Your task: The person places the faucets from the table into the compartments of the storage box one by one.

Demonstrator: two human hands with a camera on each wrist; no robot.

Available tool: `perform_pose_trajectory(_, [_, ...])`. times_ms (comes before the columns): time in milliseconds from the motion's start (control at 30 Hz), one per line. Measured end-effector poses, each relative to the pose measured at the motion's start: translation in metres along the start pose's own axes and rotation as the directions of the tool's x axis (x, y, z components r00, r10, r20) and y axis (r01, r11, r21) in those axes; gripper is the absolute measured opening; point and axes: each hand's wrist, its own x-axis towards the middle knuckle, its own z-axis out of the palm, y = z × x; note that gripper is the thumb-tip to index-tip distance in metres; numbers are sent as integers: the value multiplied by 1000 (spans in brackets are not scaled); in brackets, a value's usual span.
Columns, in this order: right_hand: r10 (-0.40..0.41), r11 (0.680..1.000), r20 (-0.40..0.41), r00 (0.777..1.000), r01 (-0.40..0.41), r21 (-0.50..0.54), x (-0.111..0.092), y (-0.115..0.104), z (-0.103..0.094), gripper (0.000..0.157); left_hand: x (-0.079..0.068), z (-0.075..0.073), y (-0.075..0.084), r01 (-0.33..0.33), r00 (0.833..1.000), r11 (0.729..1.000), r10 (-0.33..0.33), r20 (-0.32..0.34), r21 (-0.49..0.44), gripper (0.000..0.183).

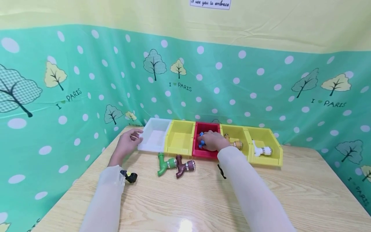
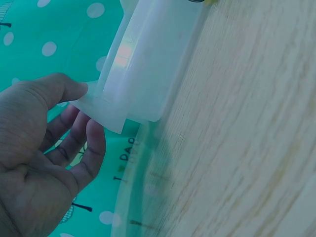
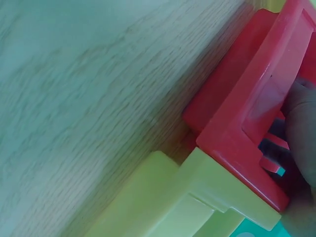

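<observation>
At the left end of a row of bins, my left hand (image 1: 129,141) pinches the side rim of a translucent white bin (image 2: 153,59), thumb above and fingers below. My right hand (image 1: 213,140) reaches down into the red bin (image 3: 247,98), its fingers around a blue faucet (image 1: 201,144) that is partly hidden by the hand. On the table before the bins lie a green faucet (image 1: 166,163) and a maroon faucet (image 1: 184,166), side by side. The right wrist view shows the red bin's front wall, with the right fingers mostly hidden behind it.
A yellow bin (image 1: 179,150) stands between the white and red ones. Right of the red bin, another yellow bin (image 1: 232,129) holds an orange-brown faucet (image 1: 237,145), and the end yellow bin (image 1: 275,158) holds a white faucet (image 1: 262,150). A patterned curtain (image 1: 232,80) hangs behind the wooden table (image 1: 162,199).
</observation>
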Motion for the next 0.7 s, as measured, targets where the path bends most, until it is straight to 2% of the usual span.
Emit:
perform_pose_trajectory(267, [11,1000,6,1000,-11,-6,0,1,0,47,1,1,-1,-5,1000,1000,5,-6,-8,32])
perform_pose_trajectory(467, [12,1000,10,1000,-11,-3,-2,0,0,51,1,2,-1,3,1000,1000,-3,-7,-3,32])
perform_pose_trajectory(700, [-29,999,-45,999,27,-44,-10,-1,-4,45,-1,1,1,-8,1000,1000,8,-9,8,31])
